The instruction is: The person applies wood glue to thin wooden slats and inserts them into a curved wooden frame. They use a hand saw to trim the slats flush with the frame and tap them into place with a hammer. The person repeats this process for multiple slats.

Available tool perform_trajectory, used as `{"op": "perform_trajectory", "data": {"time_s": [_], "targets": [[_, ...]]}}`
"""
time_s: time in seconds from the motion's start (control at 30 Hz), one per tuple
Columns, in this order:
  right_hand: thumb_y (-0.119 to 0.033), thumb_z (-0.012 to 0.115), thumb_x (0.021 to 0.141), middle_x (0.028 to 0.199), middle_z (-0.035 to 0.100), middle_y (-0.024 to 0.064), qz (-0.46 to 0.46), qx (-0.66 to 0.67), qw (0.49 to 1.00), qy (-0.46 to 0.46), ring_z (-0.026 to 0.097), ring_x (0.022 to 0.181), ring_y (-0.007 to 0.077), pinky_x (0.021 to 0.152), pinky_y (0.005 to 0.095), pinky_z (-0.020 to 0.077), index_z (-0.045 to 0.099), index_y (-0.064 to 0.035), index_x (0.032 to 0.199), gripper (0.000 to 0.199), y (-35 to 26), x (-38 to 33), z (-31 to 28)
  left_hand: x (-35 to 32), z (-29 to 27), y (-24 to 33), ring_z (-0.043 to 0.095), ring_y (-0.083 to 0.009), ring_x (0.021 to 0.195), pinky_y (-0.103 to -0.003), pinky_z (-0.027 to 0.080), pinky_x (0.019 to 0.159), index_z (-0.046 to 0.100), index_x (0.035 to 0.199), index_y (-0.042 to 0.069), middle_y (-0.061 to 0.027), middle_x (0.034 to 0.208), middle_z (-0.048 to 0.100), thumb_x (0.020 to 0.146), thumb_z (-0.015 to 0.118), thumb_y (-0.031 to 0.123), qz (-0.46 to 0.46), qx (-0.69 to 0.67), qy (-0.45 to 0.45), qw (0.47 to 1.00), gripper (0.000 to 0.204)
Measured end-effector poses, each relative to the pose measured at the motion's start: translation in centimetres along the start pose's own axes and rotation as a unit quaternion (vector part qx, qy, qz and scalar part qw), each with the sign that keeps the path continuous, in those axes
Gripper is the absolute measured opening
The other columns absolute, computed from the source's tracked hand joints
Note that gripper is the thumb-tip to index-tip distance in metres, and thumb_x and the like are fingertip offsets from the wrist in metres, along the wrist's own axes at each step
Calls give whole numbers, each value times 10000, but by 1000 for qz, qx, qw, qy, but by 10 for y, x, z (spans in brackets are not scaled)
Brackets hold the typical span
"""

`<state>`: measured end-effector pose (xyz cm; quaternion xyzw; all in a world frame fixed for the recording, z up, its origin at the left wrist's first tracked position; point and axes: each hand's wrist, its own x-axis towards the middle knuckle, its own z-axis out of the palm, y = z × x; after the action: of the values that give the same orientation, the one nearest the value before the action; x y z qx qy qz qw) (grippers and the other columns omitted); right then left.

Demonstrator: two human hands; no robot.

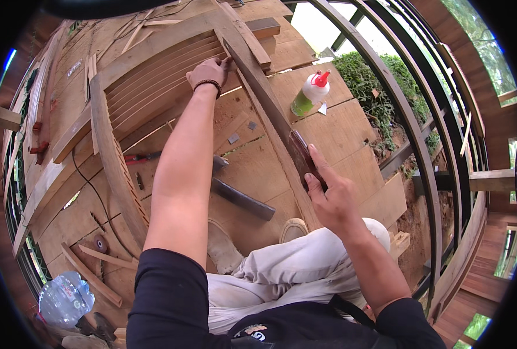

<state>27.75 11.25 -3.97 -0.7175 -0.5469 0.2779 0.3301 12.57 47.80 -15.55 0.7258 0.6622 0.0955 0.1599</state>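
A wooden louvre frame (98, 110) with several thin parallel slats (154, 81) lies in front of me. My left hand (209, 72), with a braided bracelet at the wrist, is closed around the end of a slat where it meets the right side rail (258, 87). Its fingertips are partly hidden. Lower on that rail, my right hand (333, 195) grips a glossy dark brown bar-like piece (299, 148), index finger stretched along its right side and thumb across it. The remaining fingers are hidden.
A glue bottle (310, 93) with a red cap stands right of the rail. A dark tube (244, 199), wood offcuts (92, 276), a cutting disc (100, 243) and a clear plastic bottle (66, 298) lie about the plywood floor (351, 134). Metal bars (398, 81) line the right side.
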Motion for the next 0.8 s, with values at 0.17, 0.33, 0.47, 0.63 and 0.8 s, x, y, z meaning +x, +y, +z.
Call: {"op": "perform_trajectory", "data": {"time_s": [0.17,0.33,0.47,0.63,0.8], "targets": [[-97,609,980,980,669,322,6,-1,1000,-5,697,874,449,770,392,547,492,-49,1502,536,-5,7,-1,-6,1,3,679,-276,1159,-480,397,997,747,1195,253,-76,1217,740,1001,387,695,13,-14,40,999,602],[-109,603,986,913,647,324,-37,-5,999,21,667,787,450,739,390,540,493,-35,1493,525,-1,7,9,-5,-4,4,680,-277,1160,-468,397,986,751,1186,234,-79,1196,747,1002,395,692,4,-3,7,1000,608],[-111,591,988,911,652,320,-8,-3,1000,-1,668,797,458,735,393,536,492,-37,1494,520,-7,10,3,-4,-2,4,681,-271,1160,-469,398,1001,748,1196,240,-72,1206,745,1001,415,681,-3,2,14,1000,586],[-101,590,981,884,656,309,-50,4,998,31,679,800,455,730,403,536,494,-39,1494,526,3,4,7,-8,-2,2,682,-265,1156,-483,401,1008,742,1212,270,-76,1218,740,998,430,675,5,-15,36,999,554],[-119,599,980,936,664,322,60,-5,998,-34,684,854,468,744,409,536,507,-54,1489,521,-15,24,0,-8,-7,11,677,-261,1162,-488,392,1003,757,1190,266,-50,1230,737,1003,438,649,-7,5,-25,1000,532]]}}
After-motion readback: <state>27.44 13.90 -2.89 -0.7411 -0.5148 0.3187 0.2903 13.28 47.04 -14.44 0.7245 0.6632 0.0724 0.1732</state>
